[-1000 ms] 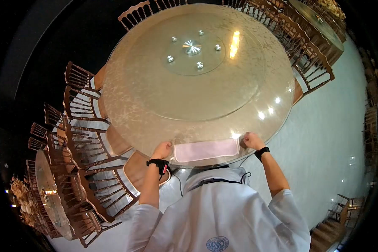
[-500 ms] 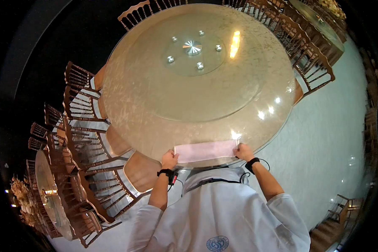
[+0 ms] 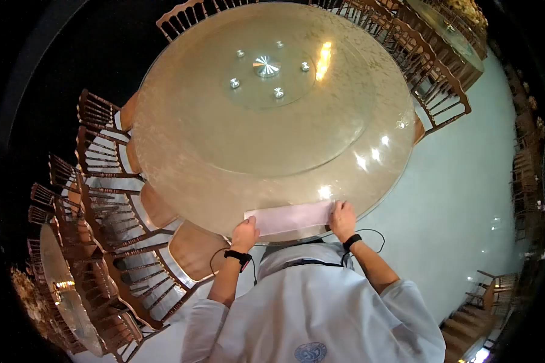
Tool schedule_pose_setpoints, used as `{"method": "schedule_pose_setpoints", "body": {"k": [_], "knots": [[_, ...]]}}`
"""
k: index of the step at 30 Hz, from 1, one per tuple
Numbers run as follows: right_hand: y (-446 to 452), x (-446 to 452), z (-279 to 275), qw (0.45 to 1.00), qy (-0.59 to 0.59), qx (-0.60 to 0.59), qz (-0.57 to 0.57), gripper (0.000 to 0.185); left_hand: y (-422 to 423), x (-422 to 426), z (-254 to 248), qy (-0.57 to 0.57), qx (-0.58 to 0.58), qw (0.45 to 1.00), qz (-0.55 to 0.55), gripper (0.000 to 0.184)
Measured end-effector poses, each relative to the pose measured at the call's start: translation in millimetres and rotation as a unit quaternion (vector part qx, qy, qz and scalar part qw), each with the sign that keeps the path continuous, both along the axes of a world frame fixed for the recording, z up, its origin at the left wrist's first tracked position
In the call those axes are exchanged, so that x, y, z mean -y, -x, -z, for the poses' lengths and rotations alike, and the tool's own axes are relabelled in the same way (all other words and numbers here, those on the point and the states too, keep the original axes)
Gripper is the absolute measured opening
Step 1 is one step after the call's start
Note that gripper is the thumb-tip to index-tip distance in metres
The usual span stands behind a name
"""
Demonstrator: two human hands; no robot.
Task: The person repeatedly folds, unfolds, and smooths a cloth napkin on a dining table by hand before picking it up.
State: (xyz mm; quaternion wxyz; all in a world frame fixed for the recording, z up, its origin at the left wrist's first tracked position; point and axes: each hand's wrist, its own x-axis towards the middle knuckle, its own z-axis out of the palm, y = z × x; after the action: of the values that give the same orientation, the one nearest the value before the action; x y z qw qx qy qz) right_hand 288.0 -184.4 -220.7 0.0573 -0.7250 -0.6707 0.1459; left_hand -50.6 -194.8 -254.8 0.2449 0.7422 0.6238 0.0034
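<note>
A pale pink cloth [image 3: 292, 218], folded into a long strip, lies along the near edge of the round table [image 3: 194, 199]. My left hand [image 3: 246, 234] is closed on its left end, thumb toward the cloth. At the right end, my right hand [image 3: 343, 221] grips the cloth with bent fingers and largely covers that corner. The strip runs fairly straight between both hands, tilted slightly up to the right.
A round glass turntable [image 3: 272, 145] with a shiny metal hub [image 3: 266, 66] and several small metal knobs covers the table's middle. Wooden spindle-back chairs [image 3: 109, 151] stand along the left side, more chairs [image 3: 436, 78] at the right. Another table [image 3: 63, 284] is at lower left.
My right hand has turned over the cloth's right end and covers more of it. My left hand has shifted slightly on the left end. The whole view has moved a little.
</note>
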Motion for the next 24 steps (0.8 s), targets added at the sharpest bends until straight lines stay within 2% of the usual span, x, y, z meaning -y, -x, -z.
{"method": "schedule_pose_setpoints", "body": {"k": [1,3,4,5,7,8,9,12,24], "knots": [[8,2,-15,0.997,-0.02,0.044,-0.063,0.044,-5,2,-9,0.005,0.008,1.0,-0.004,0.029],[15,13,-8,0.994,0.042,0.019,-0.097,0.045,-13,9,-26,-0.066,0.026,0.997,-0.02,0.028],[19,21,-9,0.984,0.04,0.011,-0.174,0.053,-15,12,-26,-0.063,-0.013,0.998,0.001,0.03],[24,27,-10,0.968,0.037,0.002,-0.248,0.061,-16,15,-28,-0.059,-0.005,0.998,-0.002,0.03],[32,43,-15,0.967,0.049,0.017,-0.249,0.068,-17,22,-33,-0.125,0.06,0.988,0.063,0.039],[35,48,-17,0.966,0.057,0.025,-0.251,0.074,-17,28,-26,-0.112,0.069,0.988,0.082,0.054],[36,48,-17,0.964,0.068,0.031,-0.253,0.074,-18,32,-27,-0.104,0.078,0.989,0.077,0.054],[36,48,-14,0.966,0.053,0.035,-0.25,0.073,-17,41,-33,-0.049,0.066,0.993,0.086,0.071],[27,32,-14,0.976,0.052,0.086,-0.191,0.076,-35,15,-26,-0.028,0.107,0.988,0.108,0.072]]}}
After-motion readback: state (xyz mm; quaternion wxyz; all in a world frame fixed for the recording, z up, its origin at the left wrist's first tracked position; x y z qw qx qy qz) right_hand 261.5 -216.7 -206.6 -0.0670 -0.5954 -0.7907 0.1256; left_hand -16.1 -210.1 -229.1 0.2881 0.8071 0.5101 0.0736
